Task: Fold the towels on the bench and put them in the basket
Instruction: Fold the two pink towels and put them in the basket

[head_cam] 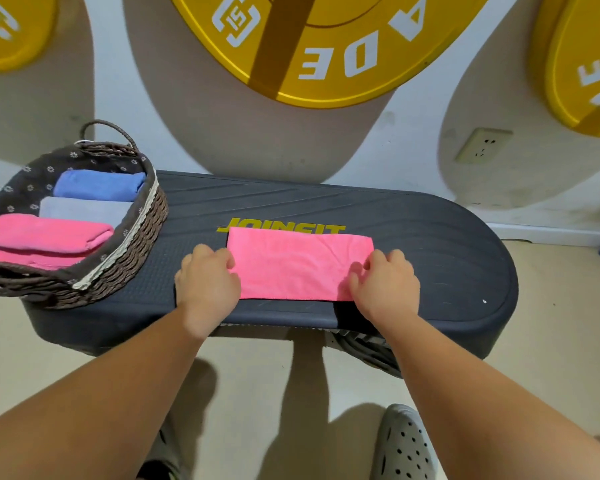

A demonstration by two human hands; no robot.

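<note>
A dark bench (430,244) stands along the wall, and a pink towel (298,268) lies flat at the bench's middle, near its front edge. The towel is folded into a long rectangle, its long sides running along the bench. Its far edge covers the lower part of the yellow logo (281,226) printed on the bench top.

The left hand (207,282) sits at the towel's left short end, knuckles up. Its fingers are curled in and grip that edge, and its heel rests on the bench top. The right hand (385,285) sits at the right short end. Its thumb lies on the cloth and its fingers are curled round the edge, so it holds the towel too. Both forearms reach in over the bench's front edge.

A woven basket (136,244) with a dark flowered lining stands on the bench's left end and overhangs it. Folded towels lie in it in a row. The blue towel (99,185) is farthest from the bench front, the grey towel (84,209) comes next, and the pink towels (45,233) are nearest, one on another.

Above the bench, yellow plates (326,46) hang on the wall, and a socket (482,145) is set toward the bench's right end. Below the bench front, a grey shoe (404,445) stands on the floor.
</note>
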